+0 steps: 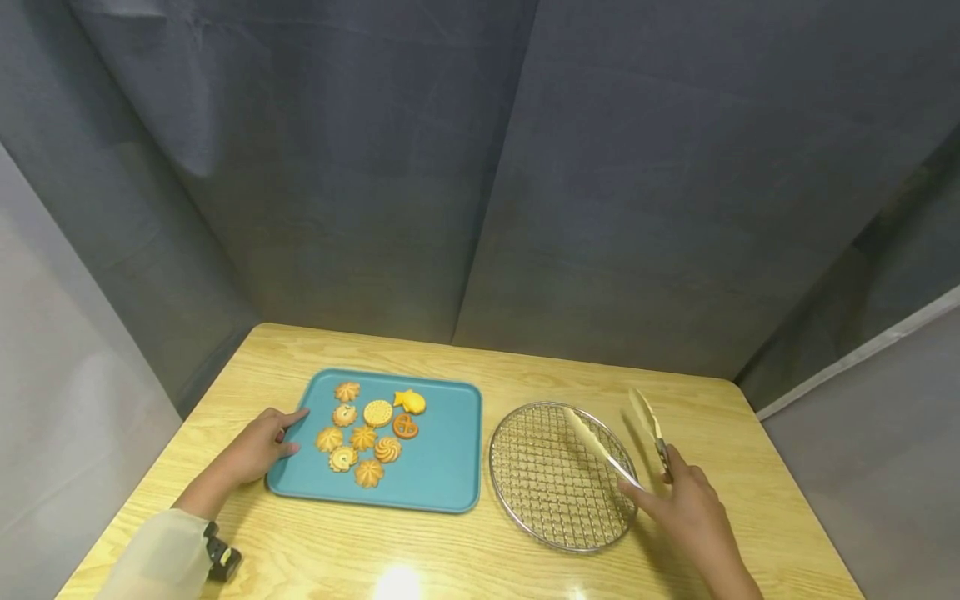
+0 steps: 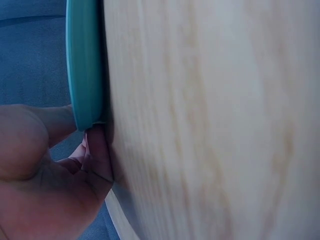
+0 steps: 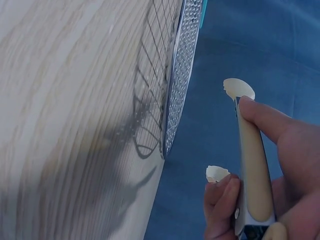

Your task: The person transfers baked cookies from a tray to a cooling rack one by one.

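Note:
My left hand (image 1: 258, 446) pinches the left edge of a blue-green tray (image 1: 450, 450), thumb over the rim and fingers beneath it in the left wrist view. Several small cookies lie on the tray's left and middle, among them a yellow fish-shaped cookie (image 1: 409, 402), a pretzel-shaped cookie (image 1: 406, 427) and a round dimpled cookie (image 1: 378, 413). My right hand (image 1: 693, 508) holds a pair of tongs (image 3: 255, 170) with cream-coloured tips. The tongs are spread wide with nothing between them. One tip hangs over a round wire rack (image 1: 540, 483), the other beyond its right side.
The tray and the rack stand side by side on a light wood table (image 1: 337, 546), with a narrow gap between them. Grey curtains (image 1: 360, 208) hang behind the table, and pale panels (image 1: 60, 375) flank it. A dark device sits on the left wrist.

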### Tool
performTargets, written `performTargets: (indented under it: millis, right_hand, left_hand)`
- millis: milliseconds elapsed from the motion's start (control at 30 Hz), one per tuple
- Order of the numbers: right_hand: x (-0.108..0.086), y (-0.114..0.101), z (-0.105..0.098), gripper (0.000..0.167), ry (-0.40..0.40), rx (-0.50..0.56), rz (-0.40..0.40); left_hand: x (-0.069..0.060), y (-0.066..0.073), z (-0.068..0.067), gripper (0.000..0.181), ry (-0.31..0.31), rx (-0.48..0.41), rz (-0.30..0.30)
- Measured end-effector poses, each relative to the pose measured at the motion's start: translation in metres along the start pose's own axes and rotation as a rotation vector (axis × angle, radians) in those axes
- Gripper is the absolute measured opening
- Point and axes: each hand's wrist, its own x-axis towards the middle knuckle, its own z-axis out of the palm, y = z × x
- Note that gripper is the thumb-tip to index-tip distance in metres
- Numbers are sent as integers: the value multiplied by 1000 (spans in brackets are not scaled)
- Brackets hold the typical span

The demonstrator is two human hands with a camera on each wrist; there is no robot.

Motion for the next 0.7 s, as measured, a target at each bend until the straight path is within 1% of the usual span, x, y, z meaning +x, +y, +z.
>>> performTargets:
  millis: [233, 433, 700]
  right_hand:
    - [-4, -8, 5, 117, 6, -4, -27]
    - [-6, -16, 11, 117, -2, 13, -37]
    - [-9, -28, 16, 117, 9, 15, -67]
  left_hand:
    - [-1, 0, 0, 60, -3, -4, -2]
    - [-1, 0, 0, 60, -3, -8, -1]
    - [0, 1, 0, 60, 0, 1, 3]
